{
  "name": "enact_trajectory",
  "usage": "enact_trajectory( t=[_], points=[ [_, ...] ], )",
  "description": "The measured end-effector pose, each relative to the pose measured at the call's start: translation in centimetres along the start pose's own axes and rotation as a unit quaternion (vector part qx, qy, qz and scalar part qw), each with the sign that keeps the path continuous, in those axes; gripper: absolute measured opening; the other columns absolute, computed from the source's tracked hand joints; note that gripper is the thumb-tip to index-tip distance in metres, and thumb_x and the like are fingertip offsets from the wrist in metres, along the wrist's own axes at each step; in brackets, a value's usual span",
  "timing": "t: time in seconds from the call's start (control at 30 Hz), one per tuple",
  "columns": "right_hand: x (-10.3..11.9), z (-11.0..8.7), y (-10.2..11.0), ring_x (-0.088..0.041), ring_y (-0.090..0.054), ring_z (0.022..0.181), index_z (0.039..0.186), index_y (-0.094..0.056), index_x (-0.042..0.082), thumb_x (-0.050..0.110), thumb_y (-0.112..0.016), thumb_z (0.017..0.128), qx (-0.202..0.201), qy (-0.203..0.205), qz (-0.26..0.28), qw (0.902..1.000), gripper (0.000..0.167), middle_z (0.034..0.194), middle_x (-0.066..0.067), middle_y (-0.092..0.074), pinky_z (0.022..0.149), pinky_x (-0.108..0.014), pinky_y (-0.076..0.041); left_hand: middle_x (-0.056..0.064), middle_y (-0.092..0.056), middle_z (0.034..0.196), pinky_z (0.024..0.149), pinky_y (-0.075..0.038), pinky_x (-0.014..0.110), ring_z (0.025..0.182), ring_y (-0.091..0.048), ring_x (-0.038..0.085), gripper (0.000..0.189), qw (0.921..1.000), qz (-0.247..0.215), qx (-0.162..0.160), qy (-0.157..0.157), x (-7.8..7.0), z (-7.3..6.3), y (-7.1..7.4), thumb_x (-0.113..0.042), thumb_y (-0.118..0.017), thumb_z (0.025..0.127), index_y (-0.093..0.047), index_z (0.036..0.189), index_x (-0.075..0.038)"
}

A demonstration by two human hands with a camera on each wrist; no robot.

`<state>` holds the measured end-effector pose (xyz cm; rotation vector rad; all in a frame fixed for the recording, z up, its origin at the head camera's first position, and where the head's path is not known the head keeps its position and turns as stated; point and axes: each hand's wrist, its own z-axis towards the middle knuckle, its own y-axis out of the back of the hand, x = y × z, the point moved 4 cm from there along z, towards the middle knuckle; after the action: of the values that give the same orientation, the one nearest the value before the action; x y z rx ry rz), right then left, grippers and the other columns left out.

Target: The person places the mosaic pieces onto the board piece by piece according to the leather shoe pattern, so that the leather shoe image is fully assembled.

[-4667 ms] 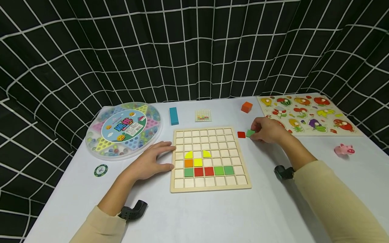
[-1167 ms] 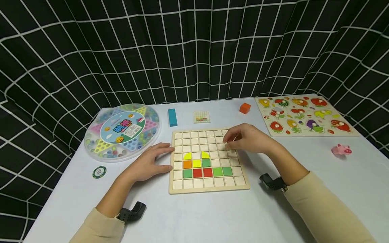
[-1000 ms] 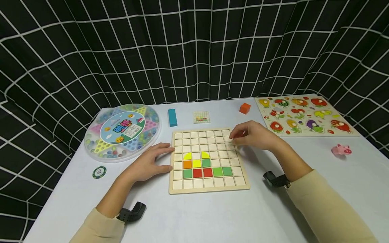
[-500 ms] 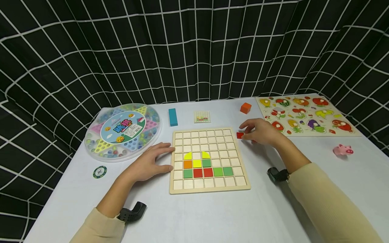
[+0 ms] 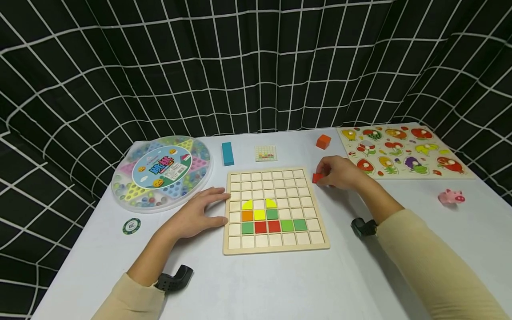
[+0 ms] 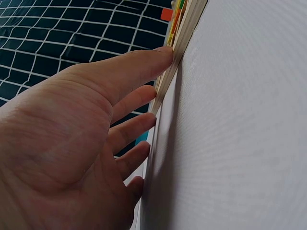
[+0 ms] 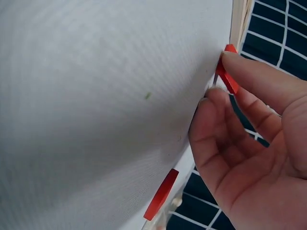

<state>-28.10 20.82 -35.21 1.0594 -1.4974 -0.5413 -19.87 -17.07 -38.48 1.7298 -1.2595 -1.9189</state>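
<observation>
A square wooden grid board [image 5: 276, 249] bears red, green, yellow and orange tiles in its lower middle cells, with two yellow quarter-round pieces above. My left hand [image 5: 200, 213] touches the board's left edge with thumb and fingertips, fingers fairly straight. In the left wrist view the thumb [image 6: 139, 67] meets the board's side. Off the board's upper right edge, my right hand [image 5: 340, 172] pinches a red square tile [image 5: 316, 178]. The right wrist view shows this red tile [image 7: 227, 79] tilted up between thumb and finger. A second red piece [image 7: 161, 194] lies on the tablecloth nearby.
Behind the board lie a blue block [image 5: 227, 154], a small pattern card [image 5: 266, 153] and an orange cube [image 5: 323, 142]. A round marble game [image 5: 162, 173] and a poker chip [image 5: 131, 226] are at left. A fruit puzzle [image 5: 408, 151] and a pink pig [image 5: 452, 197] are at right.
The green tile earlier in my right hand now sits right of the yellow square. That hand has gone back right, off the board, and taken a red tile. My left hand stays at the edge.
</observation>
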Motion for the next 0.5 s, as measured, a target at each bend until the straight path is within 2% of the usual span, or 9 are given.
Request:
enact_trajectory(
  t=[0.17, 0.5],
  points=[
    [-0.44, -0.06, 0.04, -0.02, -0.056, 0.073, 0.104, -0.063, 0.004, 0.011, -0.076, 0.09, 0.006, 0.004, 0.031, 0.9995, 0.021, 0.085, -0.007, -0.057, 0.064, -0.029, -0.048, 0.009, -0.039, 0.165, 0.123, -0.022, 0.067, 0.157, -0.023, 0.04, 0.064, 1.0, 0.0, 0.002, 0.0, -0.13, -0.05, 0.02, -0.034, -0.077, 0.091, -0.056, 0.15, -0.018],
    [-0.89, -0.66, 0.37, -0.024, -0.063, 0.083, 0.115, -0.068, 0.004, 0.016, -0.071, 0.097, 0.01, -0.002, 0.125, 0.9921, 0.022, 0.097, -0.01, -0.068, 0.072, -0.03, -0.056, 0.009, -0.04, 0.165, 0.123, -0.022, 0.067, 0.157, -0.023, 0.039, 0.064, 1.0, -0.002, 0.002, 0.003, -0.22, -0.11, 0.04, -0.033, -0.078, 0.091, -0.057, 0.15, -0.017]
  ],
)
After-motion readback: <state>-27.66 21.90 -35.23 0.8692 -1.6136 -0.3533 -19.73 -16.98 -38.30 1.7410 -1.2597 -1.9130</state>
